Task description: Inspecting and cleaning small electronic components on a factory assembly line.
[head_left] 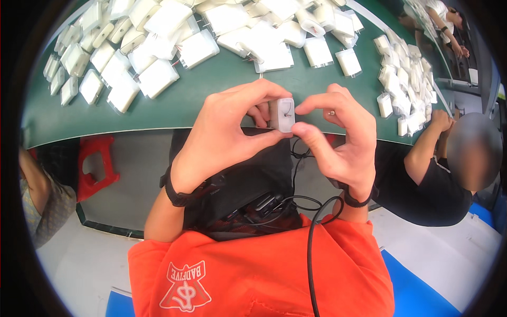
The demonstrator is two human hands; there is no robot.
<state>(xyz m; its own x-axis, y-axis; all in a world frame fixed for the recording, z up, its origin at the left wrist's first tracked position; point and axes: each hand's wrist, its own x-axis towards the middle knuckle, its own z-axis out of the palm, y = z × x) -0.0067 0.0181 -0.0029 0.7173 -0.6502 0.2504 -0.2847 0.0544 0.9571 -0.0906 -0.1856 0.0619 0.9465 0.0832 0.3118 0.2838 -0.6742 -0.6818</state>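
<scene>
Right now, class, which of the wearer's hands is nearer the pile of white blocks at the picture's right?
Right. The right hand is left of that pile and lower in the picture; the left hand, gripping a small whitish block, is farther left.

A bare strip of the green surface [158,113] lies along its near edge on the left, open to a sideways pass. Beyond it, a heap of white wired packs [198,50] blocks the far side. A bare lane leads far between this heap and the right-hand pack cluster [401,84], with a co-worker's forearm [422,153] at its near end. Left grip [216,127], small pale box [285,116] and right grip [346,134] fill the near middle; a black cable [310,259] loops by the right wrist.
</scene>
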